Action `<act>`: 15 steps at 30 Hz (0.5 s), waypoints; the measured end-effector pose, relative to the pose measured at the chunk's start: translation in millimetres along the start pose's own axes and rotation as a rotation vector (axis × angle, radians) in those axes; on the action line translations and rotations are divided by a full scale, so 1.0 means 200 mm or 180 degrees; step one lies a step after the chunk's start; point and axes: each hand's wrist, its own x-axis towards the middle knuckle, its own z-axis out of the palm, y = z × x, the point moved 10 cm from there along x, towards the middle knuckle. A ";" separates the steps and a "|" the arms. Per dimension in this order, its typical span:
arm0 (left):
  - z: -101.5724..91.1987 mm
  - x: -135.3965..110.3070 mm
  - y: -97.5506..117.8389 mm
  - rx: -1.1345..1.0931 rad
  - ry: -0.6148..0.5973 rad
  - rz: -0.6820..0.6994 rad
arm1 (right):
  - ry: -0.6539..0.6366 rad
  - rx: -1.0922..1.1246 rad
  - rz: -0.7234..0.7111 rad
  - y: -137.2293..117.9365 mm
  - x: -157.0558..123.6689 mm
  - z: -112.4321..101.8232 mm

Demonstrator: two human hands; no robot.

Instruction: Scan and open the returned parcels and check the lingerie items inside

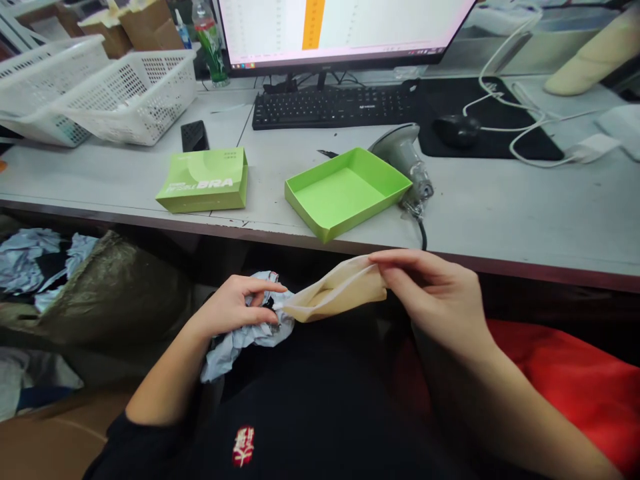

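My right hand [433, 287] pinches one end of a thin beige, folded, pouch-like piece [340, 290] between thumb and fingers. Its upper edge gapes a little, and I cannot make out exactly what it is. Its other end reaches a crumpled pale-grey plastic mailing bag [250, 340]. My left hand [245, 303] is closed on that bag, with thumb and forefinger partly apart near the beige piece. Just beyond, on the table, lie an open light-green box tray [350, 183] and a green box [205, 180] printed "BRA".
A grey scanner [403, 157] stands against the tray, its cable over the table edge [500, 267]. Behind are a keyboard [335, 105], mouse [456, 130] and monitor [350, 30]. White baskets [135, 97] sit left. Below left, a sack [120, 287] holds crumpled bags.
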 end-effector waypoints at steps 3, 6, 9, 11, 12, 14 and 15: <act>0.02 -0.01 0.08 0.0223 0.0159 0.0272 | 0.0165 0.0000 0.0124 0.04 0.00 0.00; 0.00 -0.02 0.15 0.0470 0.0646 0.0643 | -0.0027 -0.0101 0.0023 0.03 0.00 0.02; 0.01 -0.02 0.21 0.1007 0.0858 0.0922 | -0.0096 -0.0548 -0.0525 -0.08 0.01 0.03; 0.05 -0.01 0.24 0.1570 0.0778 0.1037 | -0.0171 -0.0897 -0.1038 -0.21 -0.01 0.07; 0.08 -0.01 0.26 0.1860 0.0712 0.1104 | -0.0312 -0.1014 -0.1293 -0.27 -0.02 0.12; 0.14 0.01 0.30 0.2300 0.0603 0.1301 | -0.0752 -0.1101 -0.1753 -0.36 -0.07 0.25; 0.16 0.01 0.32 0.2423 0.0585 0.1407 | -0.0955 -0.1112 -0.1920 -0.39 -0.09 0.32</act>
